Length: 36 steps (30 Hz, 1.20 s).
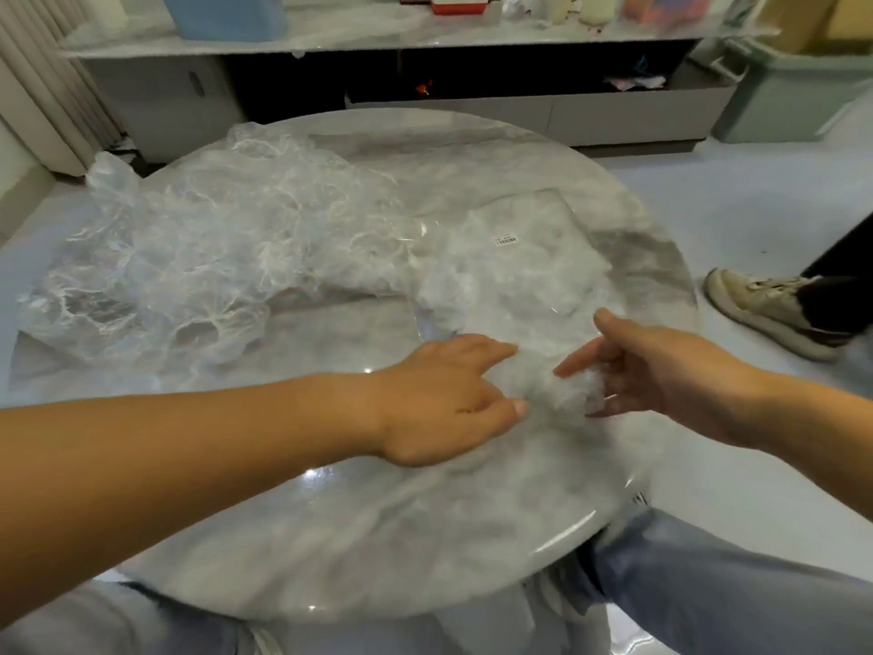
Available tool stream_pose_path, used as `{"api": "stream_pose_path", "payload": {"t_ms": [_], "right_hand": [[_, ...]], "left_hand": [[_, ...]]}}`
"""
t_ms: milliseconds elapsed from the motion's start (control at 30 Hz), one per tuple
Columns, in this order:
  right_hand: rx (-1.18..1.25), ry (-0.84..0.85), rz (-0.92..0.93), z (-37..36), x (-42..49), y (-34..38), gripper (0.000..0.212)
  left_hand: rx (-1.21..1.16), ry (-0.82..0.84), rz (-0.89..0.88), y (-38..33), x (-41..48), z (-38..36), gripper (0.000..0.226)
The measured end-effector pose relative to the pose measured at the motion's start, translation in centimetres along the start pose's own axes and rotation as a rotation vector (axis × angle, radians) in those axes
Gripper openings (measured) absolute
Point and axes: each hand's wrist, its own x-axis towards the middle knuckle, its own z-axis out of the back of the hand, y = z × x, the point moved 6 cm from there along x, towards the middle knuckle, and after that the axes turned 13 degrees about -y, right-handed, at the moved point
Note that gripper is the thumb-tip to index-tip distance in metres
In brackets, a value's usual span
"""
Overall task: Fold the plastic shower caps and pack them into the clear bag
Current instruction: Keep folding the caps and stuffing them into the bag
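One cap (pixel 569 394) gripped in right hand (pixel 661 371); left hand (pixel 449 399) fingers (pixel 491 350) relaxed at bag (pixel 557 215) mouth. Pin mouth flat, slide cap deep.

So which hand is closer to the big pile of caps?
Left. The left hand is just right of the pile; the right hand is farther right, holding a bunched cap.

loose shower caps (pixel 189 257): you have a crumpled, translucent heap at left | clear bag (pixel 543 219): flat beside it, white label (pixel 504 239) up | bunched cap (pixel 562 394): gripped in your right hand (pixel 661 375)
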Motion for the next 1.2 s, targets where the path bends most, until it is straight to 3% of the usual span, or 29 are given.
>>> {"api": "stream_pose_path", "payload": {"t_ms": [167, 333, 433, 633, 700, 833, 1000, 1100, 1200], "right_hand": [[-0.194, 0.149, 0.042, 0.4, -1.0, -1.6, 0.064], [-0.200, 0.287, -0.068, -1.2, -1.2, -2.6, 0.072], [-0.058, 0.320, -0.201, -2.9, -1.1, -2.6, 0.074], [0.589, -0.091, -0.285, -3.4, 0.6, -2.0, 0.057], [0.698, -0.148, -0.290, -3.5, 0.4, -2.4, 0.055], [0.808, -0.181, -0.306, -3.7, -0.2, -2.5, 0.057], [0.917, -0.174, -0.307, -3.8, 0.4, -1.4, 0.060], [0.864, -0.168, -0.295, -3.2, 0.0, -1.0, 0.047], [0.750, -0.267, -0.276, -1.7, -0.7, -1.3, 0.029]], "left_hand": [[0.217, 0.011, -0.035, -0.1, 1.1, -0.7, 0.056], [0.302, -0.039, -0.073, 0.1, 0.8, -0.5, 0.067], [0.312, -0.057, -0.094, -0.3, 0.7, -0.5, 0.068], [0.354, -0.064, -0.136, 0.0, 0.5, -0.8, 0.072], [0.383, -0.067, -0.167, 0.2, 0.5, -1.0, 0.073], [0.349, -0.043, -0.200, 0.3, 0.3, -1.7, 0.074], [0.341, -0.129, -0.207, -0.1, 0.6, -0.8, 0.073], [0.348, -0.188, -0.223, -0.2, 0.5, 0.0, 0.070], [0.334, -0.163, -0.212, -0.1, 0.4, 0.0, 0.068]]}}
